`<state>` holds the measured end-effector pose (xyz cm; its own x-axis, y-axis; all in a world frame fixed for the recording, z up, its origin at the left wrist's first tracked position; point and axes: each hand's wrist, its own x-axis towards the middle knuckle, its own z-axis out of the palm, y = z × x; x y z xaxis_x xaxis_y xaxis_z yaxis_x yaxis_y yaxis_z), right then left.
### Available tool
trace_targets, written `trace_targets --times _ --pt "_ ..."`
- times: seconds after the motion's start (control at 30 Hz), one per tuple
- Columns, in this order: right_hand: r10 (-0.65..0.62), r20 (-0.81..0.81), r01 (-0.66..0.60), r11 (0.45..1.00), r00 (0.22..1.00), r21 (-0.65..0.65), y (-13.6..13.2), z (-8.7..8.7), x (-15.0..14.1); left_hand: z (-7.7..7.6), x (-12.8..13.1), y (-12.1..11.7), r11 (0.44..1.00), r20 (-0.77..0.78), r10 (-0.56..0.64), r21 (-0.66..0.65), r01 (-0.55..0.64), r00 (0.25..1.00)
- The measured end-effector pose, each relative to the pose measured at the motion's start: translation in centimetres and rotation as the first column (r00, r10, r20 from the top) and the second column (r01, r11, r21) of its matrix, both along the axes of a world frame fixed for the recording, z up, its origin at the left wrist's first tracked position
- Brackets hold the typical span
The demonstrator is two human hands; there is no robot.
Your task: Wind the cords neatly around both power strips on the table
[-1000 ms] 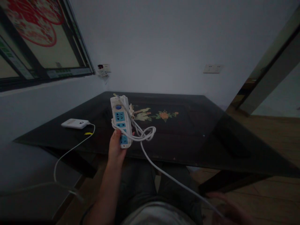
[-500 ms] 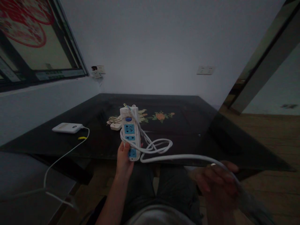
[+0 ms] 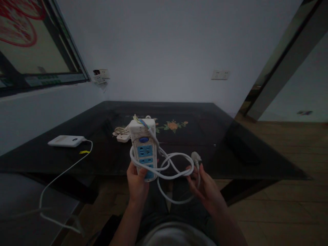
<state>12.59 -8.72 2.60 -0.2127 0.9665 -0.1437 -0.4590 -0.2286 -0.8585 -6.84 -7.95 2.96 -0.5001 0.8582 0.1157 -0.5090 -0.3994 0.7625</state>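
Observation:
My left hand [image 3: 137, 182] grips the lower end of a white power strip [image 3: 144, 131] with blue sockets and a blue switch, tilted up above the near table edge. A white cord [image 3: 176, 176] leaves its far end, wraps around the strip and loops out to the right. At those loops, my right hand [image 3: 205, 188] is closed on the cord just below its plug [image 3: 196, 157], which points up. Behind the strip, a smaller white block with a bundled cable [image 3: 123, 136] lies on the table, partly hidden.
The dark table [image 3: 84, 116] has a painted flower. At left lies a white power bank [image 3: 66, 140] with a cable [image 3: 58, 176] hanging over the edge. Wall sockets [image 3: 219, 74] sit at the right; another outlet [image 3: 99, 79] hangs loose at the left. A dark flat object [image 3: 242, 150] lies at right.
My right hand has moved left, from the far right to near the strip, bringing the plug end to the cord loops. The left hand still holds the strip, which appears slightly nearer.

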Motion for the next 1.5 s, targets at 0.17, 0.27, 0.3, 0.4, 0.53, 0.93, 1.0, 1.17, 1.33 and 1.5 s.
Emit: trace_targets --times 0.17,0.27,0.3,0.4,0.53,0.93,1.0,1.17,1.33,1.5 --pt "-0.109 0.113 0.097 0.99 0.988 0.104 0.1 0.9 -0.5 -1.6 -0.2 -0.3 1.0 -0.184 -0.011 0.003 0.012 0.983" --pt "-0.199 0.153 0.175 0.972 0.968 0.158 0.8 1.7 0.2 -1.8 -0.7 -0.9 0.998 -0.393 -0.051 -0.057 0.031 0.918" --pt "-0.236 0.182 0.204 0.963 0.954 0.178 1.1 2.0 0.5 -1.6 -0.9 -1.1 0.996 -0.471 -0.07 -0.087 0.032 0.879" --pt "-0.328 0.311 0.245 0.929 0.892 0.277 1.5 2.9 1.2 -1.0 -1.3 -1.7 0.985 -0.654 -0.149 -0.164 0.053 0.742" --pt "-0.394 0.501 0.14 0.872 0.77 0.47 1.4 4.7 1.4 -0.6 -1.2 -2.0 0.974 -0.776 -0.226 -0.195 0.116 0.589" --pt "-0.496 0.866 -0.296 0.819 0.062 0.491 0.0 6.0 0.0 -0.4 -1.1 -1.9 0.901 -0.703 -0.431 -0.366 0.231 0.566" --pt "-0.512 0.859 -0.378 0.798 -0.017 0.468 -0.4 5.7 -0.9 -0.6 -0.8 -1.6 0.881 -0.626 -0.463 -0.404 0.246 0.628" --pt "-0.562 0.826 -0.495 0.705 0.046 0.508 -0.5 4.5 -2.0 -1.2 0.1 -1.0 0.832 -0.353 -0.522 -0.413 0.372 0.776" --pt "-0.608 0.686 -0.329 0.604 0.4 0.726 0.7 2.8 -1.0 -1.6 0.6 -0.9 0.768 -0.135 -0.589 -0.399 0.501 0.797" --pt "-0.555 0.603 -0.139 0.659 0.573 0.739 1.3 3.1 0.0 -1.9 1.0 -1.2 0.736 0.002 -0.608 -0.376 0.564 0.794"
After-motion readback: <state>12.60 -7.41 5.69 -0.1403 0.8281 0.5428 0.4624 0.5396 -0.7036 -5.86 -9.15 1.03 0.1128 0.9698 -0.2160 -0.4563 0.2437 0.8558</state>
